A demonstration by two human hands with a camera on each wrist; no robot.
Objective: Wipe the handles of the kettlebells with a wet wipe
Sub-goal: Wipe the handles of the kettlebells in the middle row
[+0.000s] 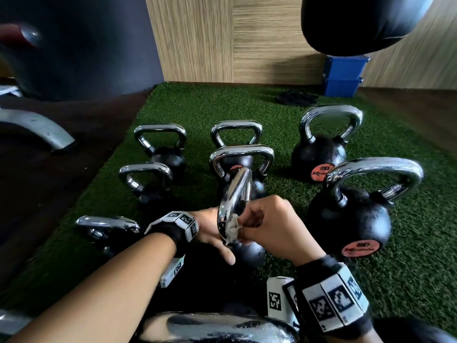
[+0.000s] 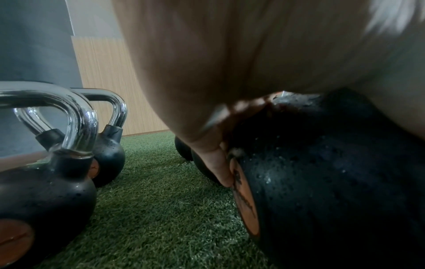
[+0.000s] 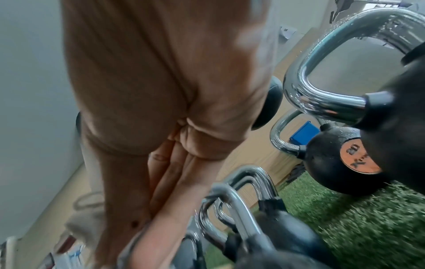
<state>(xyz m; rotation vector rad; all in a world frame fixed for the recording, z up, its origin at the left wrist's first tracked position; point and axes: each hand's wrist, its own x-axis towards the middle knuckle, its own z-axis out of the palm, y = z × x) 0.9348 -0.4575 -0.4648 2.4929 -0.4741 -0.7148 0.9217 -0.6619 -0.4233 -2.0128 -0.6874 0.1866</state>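
On green turf [image 1: 408,256], right hand [image 1: 272,224] half-hides crumpled wet wipe [image 1: 232,227] against kettlebell handle [image 1: 235,194].

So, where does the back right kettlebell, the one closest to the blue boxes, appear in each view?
Head: the kettlebell stands upright at the back right of the green turf, with its orange disc facing the camera.
Left wrist: not in it.
Right wrist: right of the middle, below the big near handle, with 20 on its disc.
Shared landmark: the green turf, which shows in all three views.
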